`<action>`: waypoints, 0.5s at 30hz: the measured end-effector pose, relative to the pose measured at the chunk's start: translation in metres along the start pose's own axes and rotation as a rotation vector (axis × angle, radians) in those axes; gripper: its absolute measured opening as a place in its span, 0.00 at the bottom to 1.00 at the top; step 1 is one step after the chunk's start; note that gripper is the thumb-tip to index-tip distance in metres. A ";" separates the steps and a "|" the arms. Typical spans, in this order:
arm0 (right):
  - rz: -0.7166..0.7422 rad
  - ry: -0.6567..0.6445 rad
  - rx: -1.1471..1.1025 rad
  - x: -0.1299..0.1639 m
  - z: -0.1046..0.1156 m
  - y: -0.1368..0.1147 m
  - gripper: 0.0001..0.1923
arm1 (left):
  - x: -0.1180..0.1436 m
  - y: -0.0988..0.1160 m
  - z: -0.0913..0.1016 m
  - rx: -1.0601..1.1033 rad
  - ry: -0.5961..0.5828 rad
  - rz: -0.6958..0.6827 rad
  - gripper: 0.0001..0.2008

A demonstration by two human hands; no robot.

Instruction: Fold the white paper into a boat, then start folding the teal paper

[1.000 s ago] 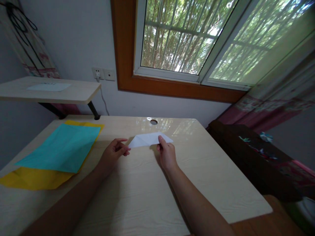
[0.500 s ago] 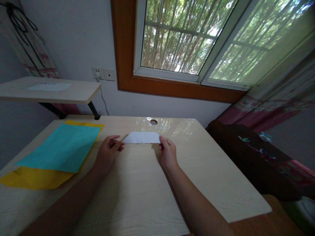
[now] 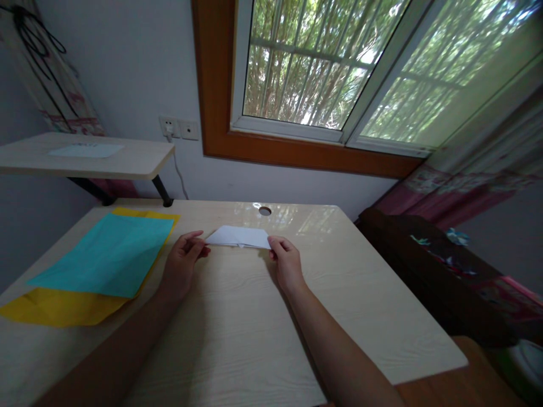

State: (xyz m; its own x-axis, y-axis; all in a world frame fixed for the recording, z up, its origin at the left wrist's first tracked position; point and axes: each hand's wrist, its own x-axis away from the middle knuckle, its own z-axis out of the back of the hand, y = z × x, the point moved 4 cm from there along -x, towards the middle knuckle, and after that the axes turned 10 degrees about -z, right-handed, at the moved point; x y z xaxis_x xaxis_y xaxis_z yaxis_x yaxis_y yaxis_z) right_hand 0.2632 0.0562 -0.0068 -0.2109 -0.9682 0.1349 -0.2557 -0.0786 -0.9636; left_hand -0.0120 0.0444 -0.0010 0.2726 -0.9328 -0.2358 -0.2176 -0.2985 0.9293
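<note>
Pale wood-grained raised shelf [image 3: 139, 157]: on black legs at the far left, with a white paper sheet [image 3: 87, 150] lying on top.
Large yellow sheet [image 3: 63, 310]: lies on the pale wood-grained tabletop [image 3: 360, 294], showing at the near, right and far sides of what covers it.
Rectangular turquoise sheet [image 3: 110, 254]: lies over the yellow one, its far edge shorter than its near edge in this view.
Left hand [image 3: 182, 260]: thumb and fingers drawn together, pinching the left tip of the folded white paper strip [image 3: 240, 236]; the forefinger is stretched out above the grip.
Long axis of the strip: runs left to right, nearly level, about parallel to the tabletop's far edge.
Pointing of the strip: its left end tapers to a tip; the shorter long edge faces away from the person, the longer one toward the person, with a small corner poking out beneath it near the middle.
Place of the strip: between the left hand and the right hand [image 3: 287, 261], over the tabletop's far half; whether it touches the surface cannot be told.
Round hole [image 3: 265, 211]: in the tabletop, beyond the strip's right end.
Right hand grip: thumb uppermost, clamped on the strip's right end; the hand lies right of the strip and nearer the person.
Dark brown furniture [image 3: 399, 260]: beyond the tabletop's right edge.
</note>
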 end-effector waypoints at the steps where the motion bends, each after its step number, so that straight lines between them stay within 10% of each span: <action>1: -0.003 -0.006 -0.003 0.000 0.000 0.000 0.14 | 0.001 0.000 -0.001 0.005 -0.008 0.002 0.20; 15: -0.026 -0.040 -0.023 0.000 -0.003 0.001 0.15 | 0.008 0.000 -0.011 -0.125 -0.176 -0.022 0.30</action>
State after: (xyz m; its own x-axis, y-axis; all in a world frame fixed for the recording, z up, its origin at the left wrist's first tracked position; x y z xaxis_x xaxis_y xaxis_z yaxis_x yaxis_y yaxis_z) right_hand 0.2603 0.0572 -0.0069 -0.1657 -0.9746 0.1504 -0.2823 -0.0992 -0.9542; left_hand 0.0009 0.0396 0.0003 0.1052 -0.9505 -0.2924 -0.0928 -0.3021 0.9488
